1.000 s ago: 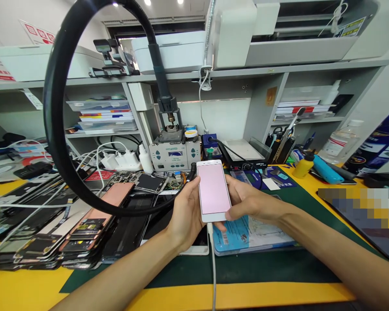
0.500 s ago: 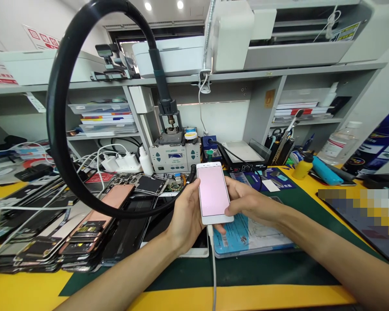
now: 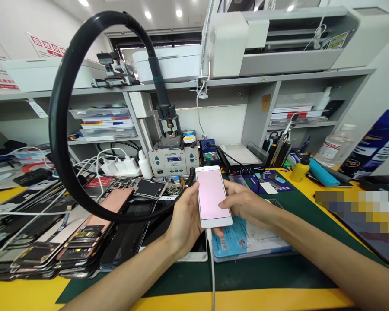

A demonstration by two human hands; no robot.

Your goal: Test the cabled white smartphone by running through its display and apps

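Observation:
I hold a white smartphone (image 3: 212,196) with a lit pale pink screen above the dark green mat (image 3: 246,270). My left hand (image 3: 183,216) grips its left edge, fingers curled behind it. My right hand (image 3: 244,205) cups its right side, the thumb resting on the screen's right edge. A white cable (image 3: 211,259) runs from the phone's bottom toward me. Under the phone lie a blue packet (image 3: 246,239) and a white phone (image 3: 194,255).
A heap of dismantled phones and screens (image 3: 61,233) fills the left of the yellow table. A black hose loop (image 3: 60,125) arcs from a rework station (image 3: 171,157). A hot plate (image 3: 241,155), tools, a yellow bottle (image 3: 300,168) and shelves stand behind. Dark pads lie right.
The phone and both hands sit slightly lower and left in view. My right thumb has moved from the phone's lower edge up to the screen's right side.

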